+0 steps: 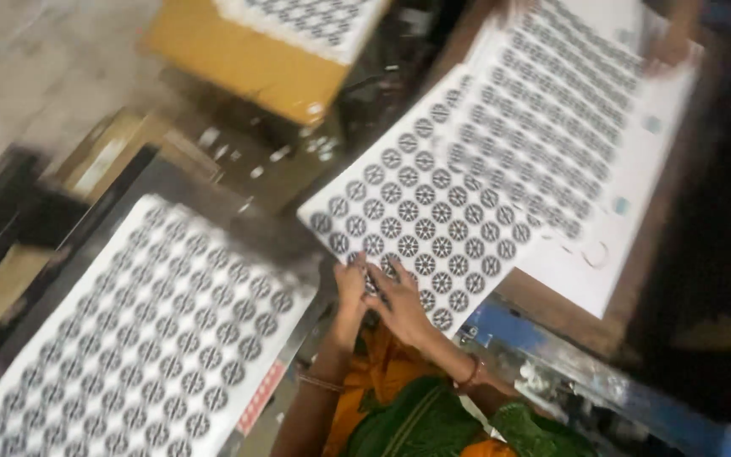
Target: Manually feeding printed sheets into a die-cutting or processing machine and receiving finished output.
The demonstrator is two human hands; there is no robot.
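- The left hand and the right hand meet at the near edge of a white printed sheet covered in rows of round black-and-white patterns.
- Both hands pinch that near edge: the fingers of each are curled narrow onto the sheet, thumbs and fingertips close together, the two hands touching or almost touching each other.
- The printed sheet lies tilted across the middle of the scene, its near corner over the edge of a blue-painted metal rail.
- Just beyond it to the far right, a second patterned sheet, blurred, overlaps a larger white backing board on the wooden counter.
- Another person's hand rests on the far right corner of that far sheet; whether it grips cannot be told.
- At the near left a third patterned sheet lies flat on a dark metal tray, well apart from the hands.
- At the far middle a yellow-brown cardboard box carries one more patterned sheet on top.
- Each wrist wears a thin bangle, and orange and green cloth shows below the forearms.
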